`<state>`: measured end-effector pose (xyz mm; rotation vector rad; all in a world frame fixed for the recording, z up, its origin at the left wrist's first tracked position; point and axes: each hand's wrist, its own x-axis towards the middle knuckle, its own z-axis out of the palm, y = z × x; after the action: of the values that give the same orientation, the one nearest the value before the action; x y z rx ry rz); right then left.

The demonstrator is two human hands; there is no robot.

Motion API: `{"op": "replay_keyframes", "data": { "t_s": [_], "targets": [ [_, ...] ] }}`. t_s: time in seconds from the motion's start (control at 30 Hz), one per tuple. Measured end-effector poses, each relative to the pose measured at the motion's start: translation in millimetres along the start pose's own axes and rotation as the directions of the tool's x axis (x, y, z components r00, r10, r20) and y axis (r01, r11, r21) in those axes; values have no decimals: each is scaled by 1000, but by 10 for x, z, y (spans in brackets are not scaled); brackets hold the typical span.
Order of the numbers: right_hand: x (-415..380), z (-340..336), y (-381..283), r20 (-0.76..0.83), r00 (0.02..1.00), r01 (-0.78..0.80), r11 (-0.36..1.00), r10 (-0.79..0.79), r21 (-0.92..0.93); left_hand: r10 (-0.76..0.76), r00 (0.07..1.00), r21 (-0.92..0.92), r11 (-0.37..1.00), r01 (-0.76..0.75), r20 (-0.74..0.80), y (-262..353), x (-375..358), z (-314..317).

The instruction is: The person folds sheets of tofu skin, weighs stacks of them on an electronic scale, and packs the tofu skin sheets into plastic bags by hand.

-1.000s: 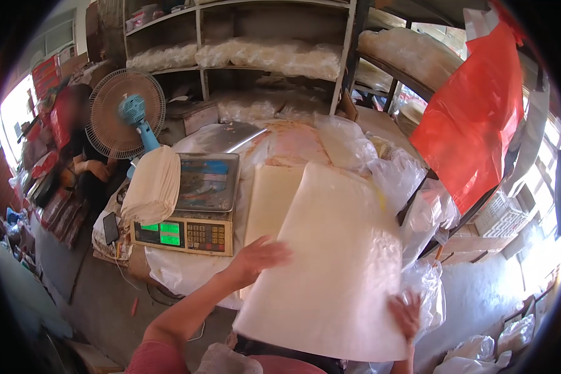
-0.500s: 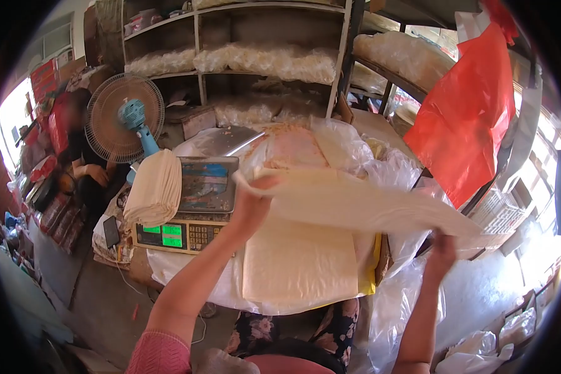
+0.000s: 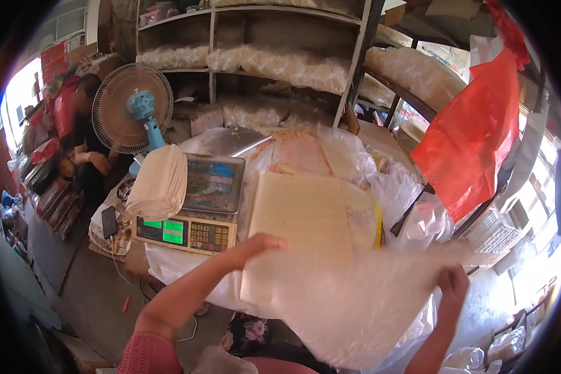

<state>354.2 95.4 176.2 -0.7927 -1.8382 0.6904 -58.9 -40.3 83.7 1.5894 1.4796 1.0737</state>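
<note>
A thin pale sheet (image 3: pixel 361 305), blurred by motion, hangs between my two hands over the table's front edge. My left hand (image 3: pixel 258 248) pinches its left corner, and my right hand (image 3: pixel 453 283) grips the right corner. Beneath and behind it lies a flat cream sheet or stack (image 3: pixel 299 209) on the table. To the left, a folded bundle of cream sheets (image 3: pixel 159 181) rests on a digital scale (image 3: pixel 213 235) with lit green displays.
A fan (image 3: pixel 133 109) stands behind the scale, and a phone (image 3: pixel 110 222) lies left of it. Another person (image 3: pixel 93 156) sits at the far left. Shelves (image 3: pixel 212 37) hold bagged goods. A red plastic sheet (image 3: pixel 470 131) hangs at right, near clear bags (image 3: pixel 396 190).
The held sheet has come down and toward me, now spread over the front edge. Both my hands are lower. The view has shifted slightly.
</note>
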Motion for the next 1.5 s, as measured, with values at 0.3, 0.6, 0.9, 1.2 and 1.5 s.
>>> {"op": "replay_keyframes", "data": {
  "t_s": [0.3, 0.6, 0.9, 1.2, 1.5],
  "targets": [
    [766, 328, -245, -436, 884, 126, 984, -170, -128, 829, 369, 713, 553, -431, -420, 1495, -268, -576],
    [-796, 979, 1139, 451, 877, -309, 914, 167, 263, 170, 919, 251, 965, -81, -356, -709, -1070, 405],
    [-257, 1751, 1687, 153, 928, -347, 938, 341, 13, -382, 591, -51, 865, 499, -710, -592, -473, 402],
    [83, 2255, 1821, 125, 969, -142, 892, 214, -429, 190, 924, 819, 543, 183, -332, -733, -263, 979],
    [-574, 2386, 1030, 510, 844, 469, 689, -167, -552, 67, 955, 844, 488, 223, -290, -1023, -274, 1057]
  ]
}}
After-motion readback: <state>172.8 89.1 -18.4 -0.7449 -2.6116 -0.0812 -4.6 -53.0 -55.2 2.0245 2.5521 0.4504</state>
